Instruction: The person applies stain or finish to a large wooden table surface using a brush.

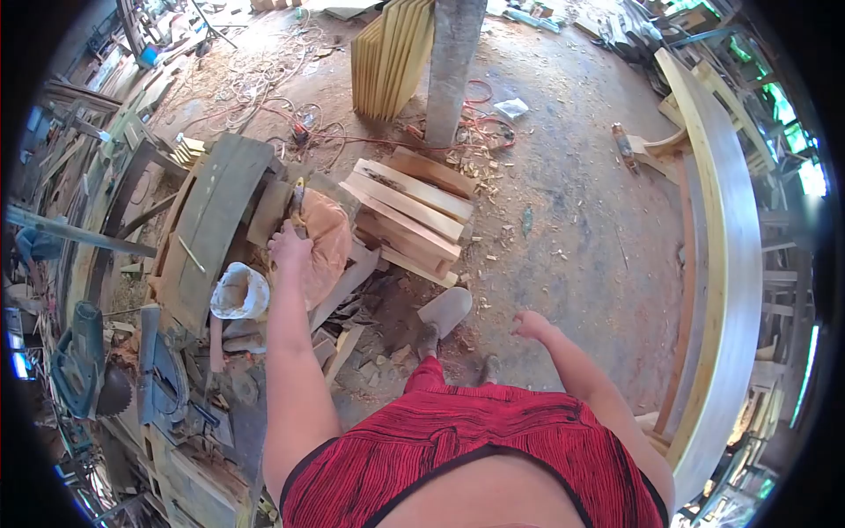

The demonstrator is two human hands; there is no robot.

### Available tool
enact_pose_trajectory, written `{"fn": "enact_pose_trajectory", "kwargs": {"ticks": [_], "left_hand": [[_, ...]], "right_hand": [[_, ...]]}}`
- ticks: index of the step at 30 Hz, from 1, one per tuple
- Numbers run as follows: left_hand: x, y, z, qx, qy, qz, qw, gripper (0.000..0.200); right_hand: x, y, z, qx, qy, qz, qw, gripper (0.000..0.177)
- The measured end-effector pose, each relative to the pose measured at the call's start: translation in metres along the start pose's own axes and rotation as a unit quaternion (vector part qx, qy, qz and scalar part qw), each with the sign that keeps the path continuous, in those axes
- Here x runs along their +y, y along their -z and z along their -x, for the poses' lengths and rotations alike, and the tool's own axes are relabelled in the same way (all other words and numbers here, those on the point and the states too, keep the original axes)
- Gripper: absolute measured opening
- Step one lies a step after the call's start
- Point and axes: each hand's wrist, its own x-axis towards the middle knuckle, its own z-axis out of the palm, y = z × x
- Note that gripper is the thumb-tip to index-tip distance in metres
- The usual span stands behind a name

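My left hand (290,245) reaches forward over the cluttered bench, its fingers curled downward beside a crumpled, orange-brown plastic bag (324,238). What lies under those fingers is hidden. Just beyond them is a slim tool with a yellow part (298,194), which looks like a brush or a knife. Close to my left forearm stands a white tub (239,292) with a stained inside. My right hand (531,325) hangs above the floor with loosely parted fingers and holds nothing.
Cut wooden boards (409,207) are stacked ahead. A green circular saw (84,361) lies at left. A long plank frame (722,255) runs along the right. A concrete post (453,70), yellow panels (392,57) and orange cords (480,97) stand or lie farther off among wood chips.
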Motion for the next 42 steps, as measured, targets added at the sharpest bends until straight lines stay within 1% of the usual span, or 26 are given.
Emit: {"fn": "enact_pose_trajectory", "kwargs": {"ticks": [1, 2, 3, 5, 6, 8, 9, 10, 11, 13, 14, 16, 17, 19, 21, 22, 24, 25, 27, 30, 32, 37, 39, 40, 41, 42], "left_hand": [[-0.010, -0.006, -0.006, 0.000, -0.039, 0.012, 0.999, 0.070], [-0.023, -0.014, -0.014, 0.007, -0.075, 0.025, 0.997, 0.060], [-0.029, -0.012, -0.018, 0.013, -0.069, 0.022, 0.997, 0.060], [-0.041, -0.007, -0.022, -0.024, -0.100, 0.167, 0.981, 0.052], [-0.053, -0.019, -0.030, 0.037, -0.146, 0.180, 0.972, 0.043], [-0.050, -0.006, -0.015, 0.043, -0.128, 0.164, 0.977, 0.039], [-0.046, 0.000, -0.007, 0.046, -0.114, 0.150, 0.981, 0.036], [-0.049, -0.010, -0.006, 0.088, -0.110, 0.132, 0.981, 0.026], [-0.050, -0.012, -0.007, 0.090, -0.108, 0.130, 0.981, 0.026], [-0.051, -0.015, -0.007, 0.099, -0.120, 0.124, 0.980, 0.022], [-0.049, -0.007, -0.004, 0.059, -0.114, 0.175, 0.976, 0.024], [-0.057, -0.004, -0.008, 0.038, -0.122, 0.204, 0.970, 0.026], [-0.063, -0.003, -0.009, 0.018, -0.133, 0.232, 0.963, 0.029], [-0.071, -0.008, -0.010, 0.027, -0.133, 0.217, 0.967, 0.034], [-0.067, -0.009, -0.007, 0.083, -0.101, 0.212, 0.969, 0.038], [-0.067, -0.010, -0.009, 0.082, -0.095, 0.209, 0.970, 0.038], [-0.062, -0.013, -0.015, 0.081, -0.011, 0.214, 0.973, 0.043], [-0.054, -0.004, -0.011, 0.079, -0.009, 0.216, 0.973, 0.043], [-0.045, 0.014, -0.005, 0.017, 0.042, 0.240, 0.970, 0.043], [-0.048, 0.012, -0.014, 0.016, 0.004, 0.225, 0.974, 0.041], [-0.057, 0.002, -0.030, 0.012, 0.004, 0.217, 0.976, 0.042], [-0.044, 0.029, -0.016, 0.039, -0.008, 0.173, 0.984, 0.038], [-0.037, 0.043, -0.007, 0.147, -0.083, 0.194, 0.966, 0.039], [-0.032, 0.052, 0.001, 0.146, -0.082, 0.193, 0.967, 0.039], [-0.028, 0.062, 0.011, 0.074, -0.128, 0.370, 0.917, 0.038], [-0.023, 0.073, 0.022, 0.002, -0.168, 0.532, 0.830, 0.038]], "right_hand": [[-0.006, 0.009, -0.009, -0.021, -0.004, -0.016, 1.000, 0.046], [-0.011, 0.017, -0.021, -0.020, 0.005, -0.015, 1.000, 0.046], [-0.017, 0.026, -0.035, 0.001, 0.023, -0.031, 0.999, 0.045], [-0.042, 0.053, -0.057, 0.021, 0.047, -0.077, 0.996, 0.043], [-0.065, 0.072, -0.059, 0.022, 0.053, -0.107, 0.993, 0.042], [-0.101, 0.095, -0.068, 0.098, 0.119, -0.147, 0.977, 0.043], [-0.119, 0.104, -0.073, 0.094, 0.146, -0.202, 0.964, 0.042], [-0.137, 0.111, -0.076, 0.088, 0.172, -0.255, 0.947, 0.041], [-0.158, 0.119, -0.071, 0.087, 0.175, -0.255, 0.947, 0.041], [-0.196, 0.136, -0.051, 0.022, 0.215, -0.353, 0.910, 0.040], [-0.210, 0.138, -0.048, 0.020, 0.215, -0.351, 0.911, 0.040], [-0.228, 0.137, -0.045, -0.041, 0.201, -0.356, 0.912, 0.038], [-0.231, 0.135, -0.045, -0.047, 0.202, -0.354, 0.912, 0.038], [-0.243, 0.127, -0.044, -0.083, 0.205, -0.358, 0.907, 0.040], [-0.254, 0.123, -0.036, -0.096, 0.226, -0.350, 0.904, 0.043], [-0.259, 0.123, -0.032, -0.095, 0.223, -0.341, 0.908, 0.044], [-0.267, 0.121, -0.030, -0.090, 0.208, -0.324, 0.919, 0.047], [-0.268, 0.118, -0.030, -0.091, 0.206, -0.322, 0.920, 0.047], [-0.267, 0.108, -0.034, -0.099, 0.225, -0.335, 0.910, 0.048], [-0.259, 0.090, -0.041, -0.114, 0.214, -0.338, 0.909, 0.049], [-0.257, 0.089, -0.036, -0.111, 0.204, -0.325, 0.917, 0.049], [-0.264, 0.102, -0.032, -0.102, 0.202, -0.327, 0.917, 0.051], [-0.278, 0.125, -0.028, -0.065, 0.211, -0.359, 0.907, 0.056], [-0.288, 0.139, -0.026, -0.035, 0.223, -0.359, 0.906, 0.056], [-0.299, 0.154, -0.023, -0.007, 0.236, -0.356, 0.904, 0.056], [-0.311, 0.166, -0.018, 0.003, 0.245, -0.434, 0.867, 0.054]]}}
